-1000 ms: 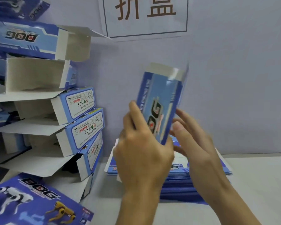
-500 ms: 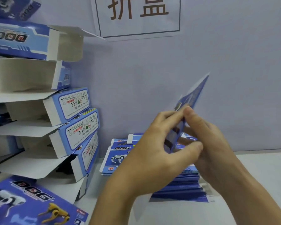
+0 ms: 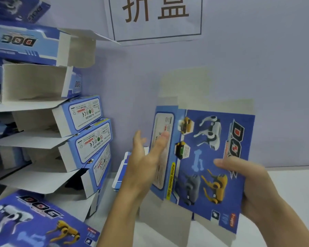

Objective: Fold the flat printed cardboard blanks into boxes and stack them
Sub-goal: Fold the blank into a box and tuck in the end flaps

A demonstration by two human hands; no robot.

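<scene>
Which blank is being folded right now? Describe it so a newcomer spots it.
Below the wall sign, right of the folded-box stack, it's the cardboard blank held upright. The right hand grips its edge; the left hand touches its side panel. Only it is held aloft.

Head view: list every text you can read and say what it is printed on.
"折盒": white wall sign.
"DOG": held blank, sideways, gripped by the right hand.
"FUNNY MOVING DOG": yellow strip on that blank.
"DOG", upside down: top folded box and the box at lower left.
"WARNING", "No.5599-20A", "CE": end panels of stacked boxes.
Other small print: too blurred.
</scene>
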